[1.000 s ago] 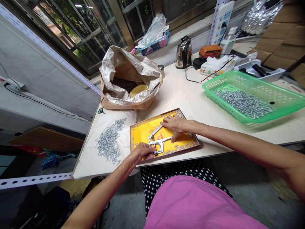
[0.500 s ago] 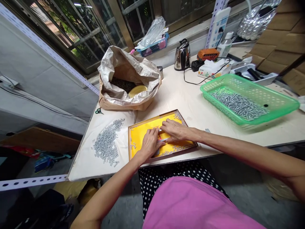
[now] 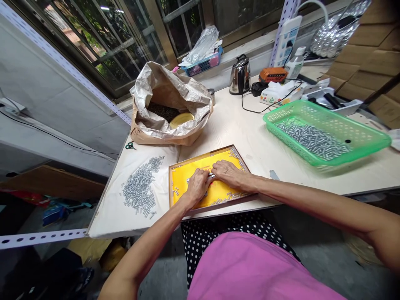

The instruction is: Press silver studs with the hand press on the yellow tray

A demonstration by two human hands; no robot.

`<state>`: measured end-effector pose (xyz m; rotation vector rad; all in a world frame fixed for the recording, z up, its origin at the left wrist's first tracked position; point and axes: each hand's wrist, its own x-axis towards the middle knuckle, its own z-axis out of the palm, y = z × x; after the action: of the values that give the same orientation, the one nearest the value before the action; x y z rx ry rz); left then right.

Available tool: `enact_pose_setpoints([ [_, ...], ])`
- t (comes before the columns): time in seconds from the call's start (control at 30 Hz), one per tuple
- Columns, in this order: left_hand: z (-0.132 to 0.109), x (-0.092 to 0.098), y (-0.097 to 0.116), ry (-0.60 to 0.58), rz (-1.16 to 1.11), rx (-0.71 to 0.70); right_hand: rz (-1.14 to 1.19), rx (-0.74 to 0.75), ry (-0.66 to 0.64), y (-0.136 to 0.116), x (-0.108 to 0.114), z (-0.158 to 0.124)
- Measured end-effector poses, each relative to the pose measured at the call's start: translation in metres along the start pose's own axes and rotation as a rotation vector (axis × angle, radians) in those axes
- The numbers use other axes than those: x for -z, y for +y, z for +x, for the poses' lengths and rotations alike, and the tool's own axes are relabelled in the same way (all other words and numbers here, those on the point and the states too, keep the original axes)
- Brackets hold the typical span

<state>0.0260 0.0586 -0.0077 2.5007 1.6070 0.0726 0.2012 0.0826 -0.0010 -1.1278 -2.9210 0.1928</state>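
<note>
Near the worktop's (image 3: 231,125) six o'clock edge, the left hand (image 3: 196,184) and right hand (image 3: 230,173) curl closely round a metal tool (image 3: 211,176), midway over a yellow-lined tray (image 3: 181,177). A slipping grip could jolt the tool and scatter the loose metal pins (image 3: 236,195) along the tray's one-to-five o'clock edge. Knuckles hide most of the tool; whether it bears a pin is impossible to make out.

The tray (image 3: 180,177) sits before the sack (image 3: 175,136), pin pile (image 3: 140,186) left, basket (image 3: 367,135) right.
</note>
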Motion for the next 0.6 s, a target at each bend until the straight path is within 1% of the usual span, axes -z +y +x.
enact_pose_setpoints([
  [0.07, 0.001, -0.002, -0.002, 0.005, 0.005, 0.004, 0.019, -0.029, 0.000, 0.000, -0.002, 0.000],
  [0.13, 0.000, -0.003, -0.004, 0.028, -0.004, -0.021, 0.041, -0.072, 0.038, 0.004, -0.003, -0.001],
  [0.2, -0.004, -0.003, -0.005, 0.063, -0.016, -0.074, 0.075, -0.071, 0.063, 0.012, -0.004, -0.001],
  [0.27, -0.009, -0.002, -0.005, 0.092, -0.011, -0.151, 0.108, -0.041, 0.053, 0.022, -0.005, 0.001],
  [0.33, -0.014, -0.003, -0.002, 0.094, 0.014, -0.226, 0.131, -0.031, 0.038, 0.034, -0.008, 0.006],
  [0.4, -0.019, -0.004, 0.003, 0.062, 0.030, -0.273, 0.130, -0.058, 0.058, 0.044, -0.013, 0.011],
  [0.43, -0.021, -0.005, 0.006, 0.036, 0.033, -0.273, 0.124, -0.062, 0.077, 0.048, -0.016, 0.014],
  [0.53, -0.028, -0.008, 0.015, -0.047, 0.045, -0.215, 0.104, -0.054, 0.157, 0.055, -0.024, 0.021],
  [0.6, -0.033, -0.008, 0.019, -0.068, 0.044, -0.188, 0.095, -0.050, 0.197, 0.055, -0.029, 0.022],
])
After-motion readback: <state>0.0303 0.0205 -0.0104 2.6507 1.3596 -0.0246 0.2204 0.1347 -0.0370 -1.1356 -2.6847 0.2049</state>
